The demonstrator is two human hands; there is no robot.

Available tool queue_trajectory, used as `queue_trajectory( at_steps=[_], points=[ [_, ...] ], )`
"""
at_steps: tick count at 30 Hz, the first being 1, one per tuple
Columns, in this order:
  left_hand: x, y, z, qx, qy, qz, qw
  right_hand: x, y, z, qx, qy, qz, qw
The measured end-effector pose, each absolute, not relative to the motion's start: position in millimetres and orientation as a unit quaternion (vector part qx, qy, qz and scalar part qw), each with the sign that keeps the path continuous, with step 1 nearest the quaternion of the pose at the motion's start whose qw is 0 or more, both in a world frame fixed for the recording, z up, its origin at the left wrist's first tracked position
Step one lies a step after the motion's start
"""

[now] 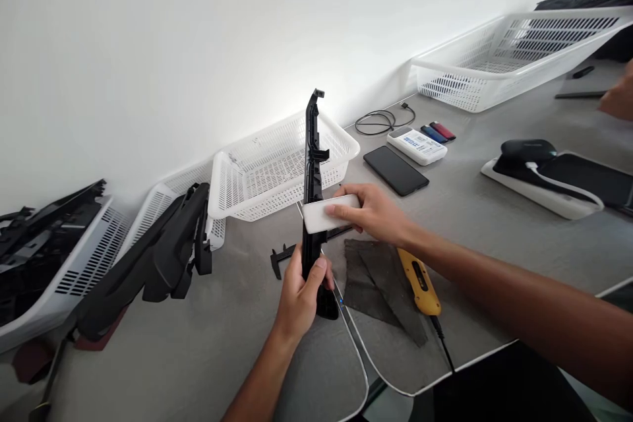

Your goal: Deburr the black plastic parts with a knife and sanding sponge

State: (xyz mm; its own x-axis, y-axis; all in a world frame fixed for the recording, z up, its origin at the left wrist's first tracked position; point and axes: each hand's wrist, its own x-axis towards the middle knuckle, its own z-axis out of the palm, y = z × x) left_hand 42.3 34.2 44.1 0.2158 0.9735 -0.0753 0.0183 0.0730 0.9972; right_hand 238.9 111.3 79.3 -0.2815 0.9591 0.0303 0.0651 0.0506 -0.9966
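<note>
My left hand (298, 297) is wrapped around the lower part of a long black plastic trim piece (312, 171), which stands nearly upright with clips and ribs along it. In my right hand (376, 212) is a white flat rectangular block (317, 215), pinched between thumb and fingers. The block lies across the middle of the trim piece and seems to touch it, hiding a short stretch. Behind the left hand a black caliper (281, 258) rests on the table, partly covered. Below the right forearm are a dark cloth (368, 277) and a yellow corded tool (420, 283).
A white basket (257, 165) stands against the wall, with another (469, 79) farther right. Black plastic parts (168, 254) lie at left beside a filled basket (84, 277). A phone (395, 170), white device (417, 146), lighters (438, 132) and cable (378, 122) lie behind. Another person's hand (618, 95) shows at right.
</note>
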Motion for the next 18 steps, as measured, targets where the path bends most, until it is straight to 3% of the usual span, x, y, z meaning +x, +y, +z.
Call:
queue_trajectory(
  at_steps=[5,11,15,18],
  points=[
    [42.1,31.2,43.9,0.548,0.469,0.414,0.555,242.9,114.1,81.2,-0.419,-0.586,0.566,0.401],
    [41.0,34.8,44.9,0.548,0.504,0.414,0.524,242.3,109.9,81.2,-0.500,-0.661,0.335,0.448],
    [39.8,35.9,48.7,0.558,0.519,0.422,0.491,238.4,107.9,80.0,-0.429,-0.638,0.501,0.397],
    [39.4,35.4,48.6,0.555,0.511,0.427,0.499,236.2,106.8,78.2,-0.449,-0.627,0.484,0.413]
  ],
)
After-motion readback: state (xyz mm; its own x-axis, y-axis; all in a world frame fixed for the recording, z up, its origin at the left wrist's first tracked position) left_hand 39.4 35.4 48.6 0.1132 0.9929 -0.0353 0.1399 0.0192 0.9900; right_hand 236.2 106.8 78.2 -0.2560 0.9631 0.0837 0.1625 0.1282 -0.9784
